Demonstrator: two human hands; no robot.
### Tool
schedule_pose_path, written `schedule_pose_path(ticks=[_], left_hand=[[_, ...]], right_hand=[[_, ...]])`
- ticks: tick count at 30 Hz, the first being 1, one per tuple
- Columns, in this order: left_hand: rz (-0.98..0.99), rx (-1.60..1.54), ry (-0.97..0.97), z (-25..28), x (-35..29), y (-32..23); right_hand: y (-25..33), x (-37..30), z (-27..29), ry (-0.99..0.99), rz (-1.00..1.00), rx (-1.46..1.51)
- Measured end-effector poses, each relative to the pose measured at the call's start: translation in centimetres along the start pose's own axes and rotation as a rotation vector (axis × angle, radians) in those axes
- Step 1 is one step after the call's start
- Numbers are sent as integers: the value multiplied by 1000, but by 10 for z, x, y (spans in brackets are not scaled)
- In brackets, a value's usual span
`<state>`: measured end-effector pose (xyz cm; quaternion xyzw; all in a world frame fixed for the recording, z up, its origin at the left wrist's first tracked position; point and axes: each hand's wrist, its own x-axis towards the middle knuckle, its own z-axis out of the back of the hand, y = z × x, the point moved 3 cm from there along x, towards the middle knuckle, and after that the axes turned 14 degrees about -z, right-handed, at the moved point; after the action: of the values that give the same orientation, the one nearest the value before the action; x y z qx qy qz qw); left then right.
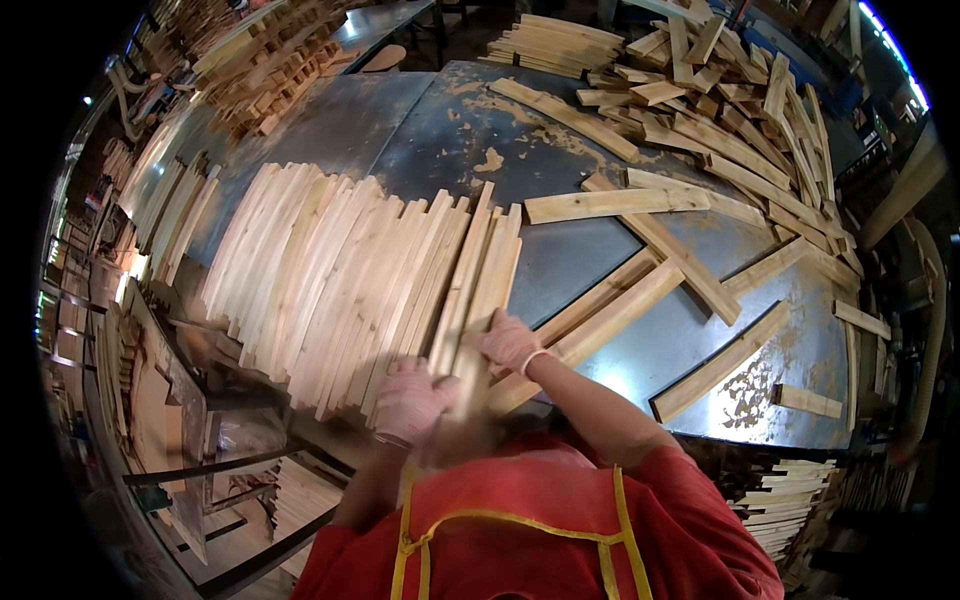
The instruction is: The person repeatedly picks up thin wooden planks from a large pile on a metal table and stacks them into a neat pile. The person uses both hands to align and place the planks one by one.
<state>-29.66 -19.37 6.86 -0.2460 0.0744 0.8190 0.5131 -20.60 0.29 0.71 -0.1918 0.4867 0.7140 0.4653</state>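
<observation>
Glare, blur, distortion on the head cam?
Head view: glare on the metal tabletop, lower right; blur on the near ends of the wooden slats beside the left hand; strip light at upper right blown out; fisheye bends straight edges, corners black.

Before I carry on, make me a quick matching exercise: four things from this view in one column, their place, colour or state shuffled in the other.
1. heap of boards
2. row of planks
3. apron
4. right hand

A. red and yellow
B. at the row's right end
C. laid side by side
D. jumbled, at the far right

Pairs: 1-D, 2-C, 3-A, 4-B
</observation>
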Motion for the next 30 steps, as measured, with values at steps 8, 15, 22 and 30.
schedule_pose_path(ticks=[8, 15, 22, 30], left_hand=[[152, 12, -147, -10, 22, -27], [-374, 365, -444, -56, 2, -87], [-423, 525, -93, -79, -11, -55], [-473, 550, -328, -70, -10, -59]], right_hand=[[-28, 31, 114, -229, 521, -177], [-83, 170, 318, -789, 123, -878], [-50, 110, 350, -336, 77, -860], [-103, 60, 215, 102, 42, 644]])
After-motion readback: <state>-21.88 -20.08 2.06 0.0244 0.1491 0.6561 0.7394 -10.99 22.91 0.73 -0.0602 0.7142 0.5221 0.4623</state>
